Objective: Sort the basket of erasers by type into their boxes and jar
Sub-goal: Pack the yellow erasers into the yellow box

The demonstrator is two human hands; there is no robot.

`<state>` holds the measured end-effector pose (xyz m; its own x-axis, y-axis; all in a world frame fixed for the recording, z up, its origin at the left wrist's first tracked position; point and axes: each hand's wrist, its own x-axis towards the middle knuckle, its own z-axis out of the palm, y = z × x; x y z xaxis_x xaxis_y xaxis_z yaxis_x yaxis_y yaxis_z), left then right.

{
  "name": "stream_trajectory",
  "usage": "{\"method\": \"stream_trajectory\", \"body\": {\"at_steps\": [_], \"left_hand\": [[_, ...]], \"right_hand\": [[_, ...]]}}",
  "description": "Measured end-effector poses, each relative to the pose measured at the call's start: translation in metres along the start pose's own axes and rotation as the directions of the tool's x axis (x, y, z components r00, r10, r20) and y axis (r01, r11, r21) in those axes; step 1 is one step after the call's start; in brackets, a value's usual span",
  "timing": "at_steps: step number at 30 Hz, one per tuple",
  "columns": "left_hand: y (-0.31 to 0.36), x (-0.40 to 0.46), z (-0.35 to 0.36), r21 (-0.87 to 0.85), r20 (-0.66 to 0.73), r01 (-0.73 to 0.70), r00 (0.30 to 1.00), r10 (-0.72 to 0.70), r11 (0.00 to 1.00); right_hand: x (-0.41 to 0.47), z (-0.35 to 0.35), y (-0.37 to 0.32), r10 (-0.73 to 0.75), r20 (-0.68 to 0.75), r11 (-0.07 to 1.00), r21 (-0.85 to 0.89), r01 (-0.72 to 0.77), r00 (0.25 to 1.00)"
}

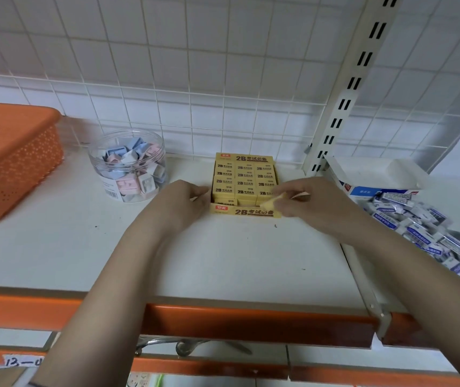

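Observation:
A yellow 2B eraser box (244,212) sits on the white shelf, packed with rows of yellow erasers. My left hand (188,198) holds the box's left side with curled fingers. My right hand (295,198) pinches one yellow eraser (268,203) just above the box's front right corner. A clear jar (128,166) of pink, blue and white erasers stands to the left. An orange basket (14,160) sits at the far left. A white-and-blue box (373,180) stands open at the right, with a heap of blue-and-white erasers (429,233) in front of it.
A white wire grid and tiled wall rise behind the shelf (139,255). A slotted white upright (337,113) stands behind the yellow box on the right. The shelf's front edge has an orange strip (251,322).

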<state>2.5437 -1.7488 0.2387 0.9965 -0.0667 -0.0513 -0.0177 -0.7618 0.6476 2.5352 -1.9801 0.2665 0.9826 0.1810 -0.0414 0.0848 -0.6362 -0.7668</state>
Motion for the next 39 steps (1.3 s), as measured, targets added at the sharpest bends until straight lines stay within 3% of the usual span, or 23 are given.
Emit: {"method": "stream_trajectory", "body": {"at_steps": [3, 9, 17, 22, 31, 36, 39], "left_hand": [[-0.003, 0.000, -0.002, 0.019, -0.017, 0.021, 1.000, -0.021, 1.000], [-0.005, -0.004, -0.005, 0.032, -0.041, 0.035, 0.999, -0.033, 0.999], [-0.006, -0.007, -0.002, 0.026, -0.014, 0.032, 0.999, -0.032, 0.999], [-0.005, -0.007, -0.001, 0.030, 0.010, 0.027, 1.000, -0.027, 0.999], [0.000, -0.010, 0.001, -0.003, 0.078, -0.056, 0.995, 0.056, 0.998], [-0.001, -0.008, 0.004, -0.049, 0.088, -0.023, 0.996, 0.027, 0.999], [-0.004, -0.007, 0.004, -0.071, 0.087, 0.034, 0.996, -0.028, 0.997]], "right_hand": [[0.008, 0.005, 0.000, 0.080, -0.027, 0.964, 0.255, -0.071, 0.996], [0.021, 0.012, -0.005, 0.138, 0.054, 0.933, 0.328, -0.148, 0.989], [0.046, 0.033, -0.022, 0.072, 0.113, 0.994, 0.072, -0.081, 0.991], [0.051, 0.051, -0.026, 0.037, 0.037, 0.996, -0.083, -0.034, 0.999], [0.063, 0.045, -0.036, 0.219, 0.166, 0.975, -0.019, -0.219, 0.961], [0.063, 0.059, -0.030, 0.012, -0.011, 0.925, -0.379, -0.015, 1.000], [0.058, 0.051, -0.027, 0.015, -0.018, 0.915, -0.403, -0.021, 1.000]]}}
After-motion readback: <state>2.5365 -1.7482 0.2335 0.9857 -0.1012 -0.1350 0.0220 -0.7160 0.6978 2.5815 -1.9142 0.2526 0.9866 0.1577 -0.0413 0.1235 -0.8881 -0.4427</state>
